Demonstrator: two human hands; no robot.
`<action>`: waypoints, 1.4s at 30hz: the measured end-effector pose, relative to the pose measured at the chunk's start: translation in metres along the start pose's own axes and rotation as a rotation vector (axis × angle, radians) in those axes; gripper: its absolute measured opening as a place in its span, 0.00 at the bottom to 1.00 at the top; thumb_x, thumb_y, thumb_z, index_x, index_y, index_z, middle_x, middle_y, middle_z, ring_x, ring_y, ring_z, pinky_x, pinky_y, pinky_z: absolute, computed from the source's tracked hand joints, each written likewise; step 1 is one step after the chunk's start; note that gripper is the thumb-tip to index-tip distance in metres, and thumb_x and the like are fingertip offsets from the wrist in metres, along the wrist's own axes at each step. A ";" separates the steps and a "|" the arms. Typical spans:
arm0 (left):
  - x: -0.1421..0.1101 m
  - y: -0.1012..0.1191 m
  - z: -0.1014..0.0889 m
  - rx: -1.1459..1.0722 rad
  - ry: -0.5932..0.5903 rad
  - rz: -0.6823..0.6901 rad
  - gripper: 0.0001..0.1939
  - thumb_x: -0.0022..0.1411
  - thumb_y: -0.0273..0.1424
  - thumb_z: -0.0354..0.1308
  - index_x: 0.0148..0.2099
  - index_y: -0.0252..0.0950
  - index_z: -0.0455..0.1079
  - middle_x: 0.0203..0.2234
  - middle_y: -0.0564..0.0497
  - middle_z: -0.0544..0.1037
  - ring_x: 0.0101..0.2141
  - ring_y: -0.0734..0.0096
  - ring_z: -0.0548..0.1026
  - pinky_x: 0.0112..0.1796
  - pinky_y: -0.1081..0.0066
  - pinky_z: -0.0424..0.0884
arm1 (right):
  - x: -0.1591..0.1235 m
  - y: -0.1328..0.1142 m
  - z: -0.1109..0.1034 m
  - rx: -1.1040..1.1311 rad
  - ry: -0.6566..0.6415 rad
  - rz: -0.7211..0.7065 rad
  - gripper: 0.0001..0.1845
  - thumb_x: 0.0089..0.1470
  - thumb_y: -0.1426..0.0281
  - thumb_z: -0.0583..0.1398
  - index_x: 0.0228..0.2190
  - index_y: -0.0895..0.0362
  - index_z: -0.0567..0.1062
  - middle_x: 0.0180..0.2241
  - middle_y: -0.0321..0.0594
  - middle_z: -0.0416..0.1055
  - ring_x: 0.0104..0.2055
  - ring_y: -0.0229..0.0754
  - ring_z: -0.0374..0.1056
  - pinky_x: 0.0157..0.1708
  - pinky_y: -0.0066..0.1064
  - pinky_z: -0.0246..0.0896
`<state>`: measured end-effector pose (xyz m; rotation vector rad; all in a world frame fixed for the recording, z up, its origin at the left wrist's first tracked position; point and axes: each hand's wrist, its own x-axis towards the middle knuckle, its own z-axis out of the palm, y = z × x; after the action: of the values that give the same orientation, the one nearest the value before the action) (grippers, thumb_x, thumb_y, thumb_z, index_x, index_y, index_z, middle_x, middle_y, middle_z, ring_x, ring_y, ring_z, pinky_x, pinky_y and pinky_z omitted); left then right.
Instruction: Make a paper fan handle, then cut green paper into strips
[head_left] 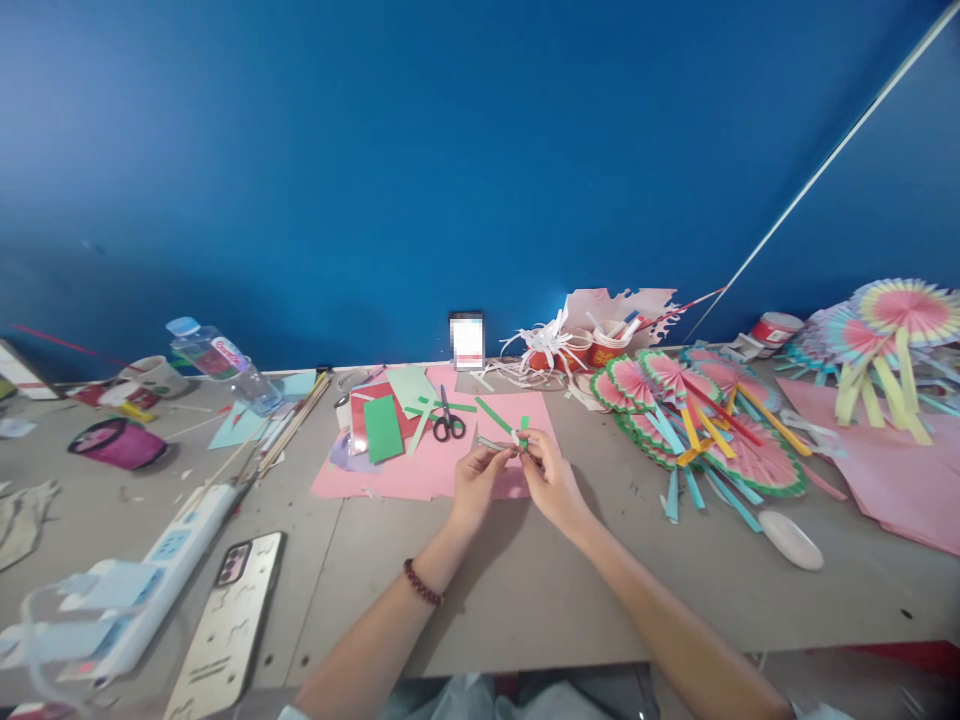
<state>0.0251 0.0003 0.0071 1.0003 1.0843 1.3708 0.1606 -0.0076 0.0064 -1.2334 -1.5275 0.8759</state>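
My left hand (478,487) and my right hand (555,480) meet over the pink paper sheet (412,482), fingertips close together. Between them both pinch a small piece made of green and white paper strips (493,414). One green strip sticks out to the upper left, and a short end rises by my right fingers. The exact fold or knot is too small to make out. Black-handled scissors (449,427) lie beyond my left hand, blades pointing away, among loose green strips. Beside them is a green paper rectangle (383,432), partly over a red sheet.
Pleated paper fans (757,455) with ribbons and a white computer mouse (791,540) lie to the right. Red tubs (609,352) with strips and pens stand along the blue wall. On the left are a tilted bottle (225,360), a power strip (169,550) and a phone (225,635).
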 end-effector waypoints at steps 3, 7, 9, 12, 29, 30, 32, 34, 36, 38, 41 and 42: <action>0.000 0.000 0.000 -0.007 -0.010 -0.001 0.14 0.48 0.42 0.71 0.29 0.35 0.80 0.30 0.46 0.83 0.29 0.69 0.75 0.30 0.71 0.69 | 0.000 0.000 0.000 -0.008 0.007 -0.002 0.14 0.59 0.67 0.53 0.47 0.53 0.67 0.25 0.35 0.72 0.31 0.43 0.74 0.29 0.30 0.66; -0.001 0.003 0.001 -0.023 -0.030 0.008 0.14 0.48 0.41 0.71 0.30 0.35 0.80 0.31 0.46 0.83 0.31 0.67 0.77 0.31 0.71 0.71 | 0.001 -0.001 0.000 0.006 0.005 0.004 0.14 0.58 0.67 0.53 0.46 0.53 0.68 0.28 0.36 0.75 0.31 0.42 0.74 0.29 0.29 0.66; -0.001 0.003 0.001 -0.024 -0.074 0.030 0.13 0.49 0.40 0.71 0.33 0.36 0.80 0.34 0.45 0.83 0.34 0.65 0.78 0.34 0.69 0.73 | 0.000 -0.003 -0.001 0.026 -0.004 0.020 0.14 0.58 0.67 0.54 0.46 0.53 0.68 0.31 0.38 0.77 0.33 0.42 0.75 0.29 0.29 0.67; -0.002 0.002 0.000 0.030 -0.124 0.085 0.11 0.52 0.39 0.69 0.35 0.36 0.80 0.36 0.45 0.83 0.37 0.63 0.79 0.39 0.66 0.74 | -0.001 -0.004 -0.002 0.041 -0.008 0.039 0.15 0.57 0.67 0.54 0.47 0.53 0.68 0.35 0.40 0.79 0.36 0.43 0.76 0.32 0.31 0.68; -0.003 0.000 -0.001 0.057 -0.058 0.060 0.10 0.53 0.38 0.67 0.34 0.36 0.80 0.34 0.44 0.84 0.38 0.61 0.80 0.41 0.65 0.73 | 0.001 -0.003 -0.001 0.071 -0.016 -0.011 0.18 0.56 0.71 0.53 0.49 0.52 0.68 0.37 0.40 0.78 0.42 0.42 0.77 0.44 0.35 0.71; -0.002 -0.001 -0.001 0.056 -0.062 0.060 0.10 0.53 0.38 0.67 0.34 0.36 0.80 0.34 0.45 0.84 0.38 0.61 0.80 0.40 0.65 0.73 | 0.001 -0.003 0.000 0.067 -0.013 -0.012 0.18 0.56 0.71 0.53 0.49 0.52 0.68 0.38 0.40 0.79 0.43 0.43 0.77 0.45 0.36 0.71; -0.002 -0.002 -0.001 0.053 -0.069 0.058 0.10 0.53 0.38 0.67 0.34 0.37 0.80 0.34 0.45 0.84 0.37 0.61 0.80 0.40 0.66 0.73 | 0.001 -0.003 0.000 0.057 -0.004 -0.008 0.18 0.56 0.71 0.53 0.49 0.51 0.68 0.38 0.41 0.79 0.44 0.43 0.77 0.44 0.37 0.72; -0.001 -0.003 -0.001 0.055 -0.066 0.053 0.11 0.53 0.39 0.67 0.34 0.37 0.80 0.33 0.45 0.84 0.36 0.62 0.79 0.38 0.66 0.73 | 0.002 -0.003 0.000 0.051 0.001 -0.009 0.18 0.56 0.71 0.53 0.49 0.51 0.68 0.38 0.41 0.79 0.43 0.44 0.77 0.44 0.37 0.72; -0.001 -0.004 -0.001 0.052 -0.071 0.053 0.12 0.53 0.40 0.67 0.34 0.36 0.79 0.33 0.45 0.84 0.36 0.62 0.79 0.39 0.66 0.73 | 0.002 -0.004 0.000 0.055 0.001 -0.017 0.17 0.57 0.70 0.53 0.48 0.51 0.68 0.38 0.41 0.80 0.43 0.44 0.77 0.43 0.37 0.72; -0.001 -0.004 -0.001 0.049 -0.086 0.071 0.12 0.54 0.39 0.66 0.35 0.36 0.80 0.35 0.45 0.83 0.38 0.61 0.79 0.40 0.65 0.73 | 0.001 -0.004 -0.001 0.062 -0.008 -0.017 0.17 0.57 0.70 0.53 0.49 0.51 0.68 0.38 0.40 0.80 0.42 0.43 0.77 0.42 0.36 0.72; -0.002 0.000 -0.001 0.115 -0.101 0.141 0.10 0.55 0.37 0.66 0.37 0.38 0.80 0.37 0.45 0.83 0.40 0.60 0.78 0.42 0.65 0.72 | 0.001 -0.003 -0.001 0.077 -0.037 0.010 0.18 0.56 0.69 0.54 0.50 0.51 0.67 0.36 0.38 0.79 0.33 0.41 0.76 0.36 0.33 0.72; -0.003 0.002 -0.001 0.152 -0.101 0.173 0.09 0.55 0.37 0.66 0.37 0.39 0.80 0.37 0.45 0.82 0.41 0.60 0.78 0.42 0.65 0.71 | 0.001 -0.002 -0.001 0.085 -0.045 0.019 0.19 0.56 0.69 0.54 0.50 0.51 0.67 0.36 0.38 0.79 0.31 0.40 0.74 0.34 0.33 0.71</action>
<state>0.0241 -0.0026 0.0092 1.2862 1.0579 1.3736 0.1605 -0.0073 0.0086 -1.1756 -1.5010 0.9769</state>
